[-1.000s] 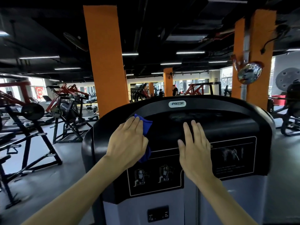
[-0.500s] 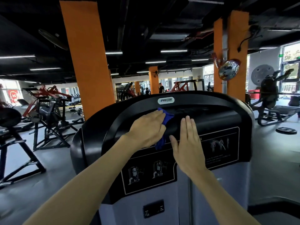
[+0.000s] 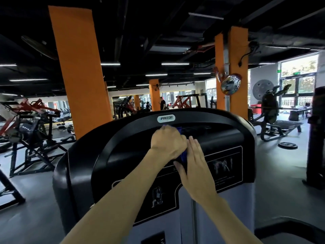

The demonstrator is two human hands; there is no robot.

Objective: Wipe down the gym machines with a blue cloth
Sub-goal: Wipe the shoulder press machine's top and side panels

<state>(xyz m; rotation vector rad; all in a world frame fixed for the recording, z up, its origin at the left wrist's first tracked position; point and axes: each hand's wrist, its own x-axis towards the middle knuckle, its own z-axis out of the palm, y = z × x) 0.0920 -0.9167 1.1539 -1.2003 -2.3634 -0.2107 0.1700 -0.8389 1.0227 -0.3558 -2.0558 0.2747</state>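
In front of me stands a gym machine (image 3: 112, 148) with a black curved top housing, a Precor badge (image 3: 166, 118) and pale lower panels. My left hand (image 3: 168, 144) grips a blue cloth (image 3: 184, 155) and presses it against the housing just under the badge. Only small bits of cloth show above and below the hand. My right hand (image 3: 195, 168) lies flat on the housing with straight fingers, touching the left hand's right side, above the instruction labels.
An orange pillar (image 3: 80, 73) rises behind the machine on the left, another (image 3: 237, 71) on the right. Black and red plate-loaded frames (image 3: 31, 131) fill the left floor. A weight plate (image 3: 287, 145) lies on the grey floor at right, near another machine (image 3: 274, 117).
My left hand has slid the cloth rightward along the housing, from its left part to under the badge, up against my right hand. My view has turned to the right.
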